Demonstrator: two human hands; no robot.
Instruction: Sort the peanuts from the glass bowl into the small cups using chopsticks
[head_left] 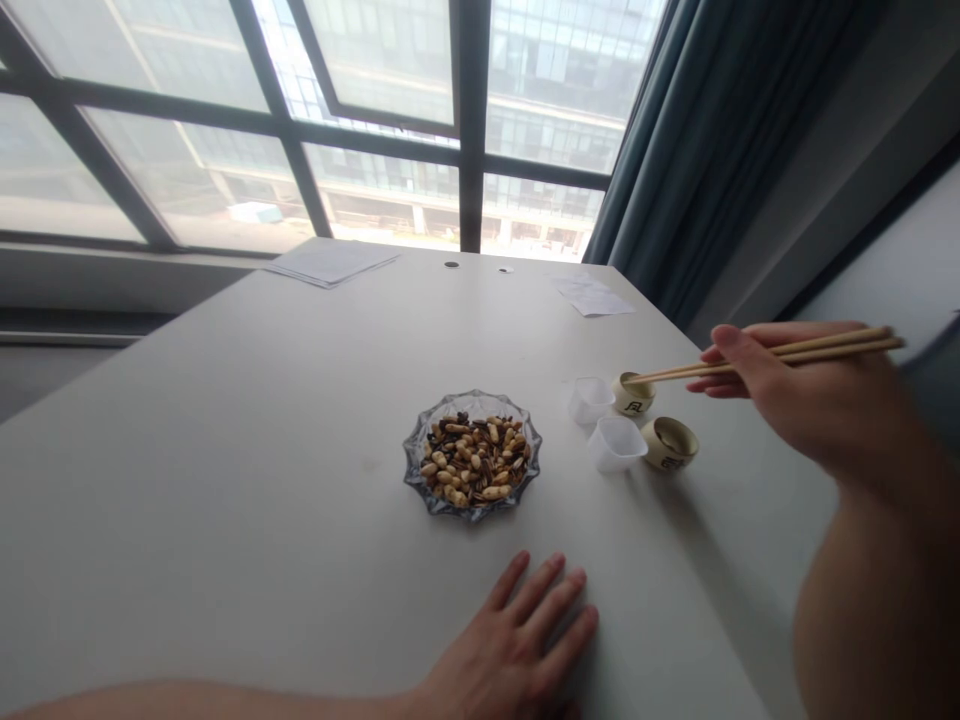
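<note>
My right hand (pixel 795 400) is closed around a pair of wooden chopsticks (pixel 817 350). Their tips reach left to the mouth of the farther small beige cup (pixel 634 400), which bears a dark character; whether anything is between the tips is too small to tell. Nearer to me stands a second beige cup (pixel 670 446). Two translucent plastic cups, one farther (pixel 591 402) and one nearer (pixel 618 446), sit just left of them. My left hand (pixel 517 640) lies flat with fingers spread, in front of a clear glass bowl (pixel 411 470) of mixed peanuts and seeds (pixel 476 460).
The white table (pixel 247 480) runs back to a large window. Papers (pixel 334 262) lie at its far left and another sheet (pixel 592 295) at the far right. Two round holes mark the back edge. A dark blue curtain (pixel 697 150) hangs at the right.
</note>
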